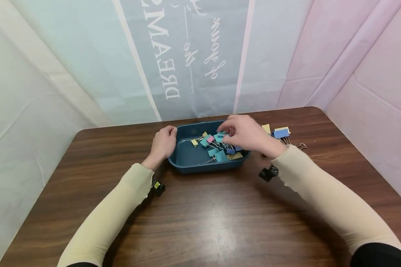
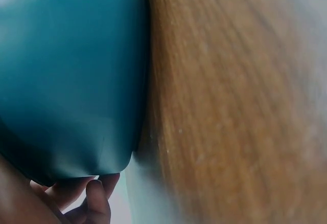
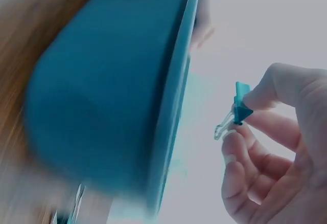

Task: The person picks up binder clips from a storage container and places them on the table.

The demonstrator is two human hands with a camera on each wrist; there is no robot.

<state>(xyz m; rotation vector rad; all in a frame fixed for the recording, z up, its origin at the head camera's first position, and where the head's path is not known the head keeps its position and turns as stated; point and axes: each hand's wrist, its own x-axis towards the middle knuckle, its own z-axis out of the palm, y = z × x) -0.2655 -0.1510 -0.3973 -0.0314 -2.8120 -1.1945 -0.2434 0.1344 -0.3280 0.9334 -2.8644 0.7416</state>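
A dark teal plastic tray (image 1: 207,170) stands on the table with binder clips in yellow, teal, pink and blue, mostly in its right half. At its left end my left hand (image 1: 165,142) grips the rim. Above the tray's right side is my right hand (image 1: 245,134). In the right wrist view, a teal binder clip (image 3: 240,106) is pinched between that hand's thumb and fingers, level with the tray's edge and apart from it. The left wrist view shows the tray's outer wall (image 2: 71,70) and several left fingertips (image 2: 97,198) at its end.
Right of the tray, more binder clips lie on the table, among them a blue clip (image 1: 281,134) and a yellow clip (image 1: 266,128). The wooden table (image 1: 200,222) ends at a printed cloth backdrop (image 1: 194,74) behind the tray.
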